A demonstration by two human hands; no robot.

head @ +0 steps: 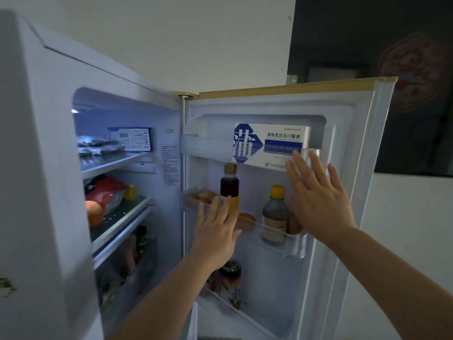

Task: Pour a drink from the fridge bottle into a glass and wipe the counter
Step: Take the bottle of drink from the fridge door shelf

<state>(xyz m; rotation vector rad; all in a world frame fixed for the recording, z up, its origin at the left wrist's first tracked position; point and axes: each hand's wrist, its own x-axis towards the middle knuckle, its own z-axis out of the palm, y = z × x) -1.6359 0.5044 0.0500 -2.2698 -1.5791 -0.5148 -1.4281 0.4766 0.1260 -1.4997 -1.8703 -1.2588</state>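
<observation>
A: Where is the bottle?

B: The dark bottle [229, 185] stands in the middle door shelf [274, 238]. The left hand [217, 231] is spread open just in front of it, gripping nothing.

A: And around it?

B: Eggs [202, 196] lie left of the bottle, a yellow-capped bottle [274, 212] right. Past that, the right hand [316, 200] is flat with fingers apart, covering the shelf's end. A blue-and-white box [269, 143] sits above.

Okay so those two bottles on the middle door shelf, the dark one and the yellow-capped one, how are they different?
The dark bottle is slim, with a brownish-gold cap and near-black contents; the yellow-capped bottle is wider, with greyish, cloudy-looking contents. The dark bottle stands nearer the hinge, right behind the left hand; the yellow-capped bottle stands beside the right hand. Both are upright, capped and not gripped.
</observation>
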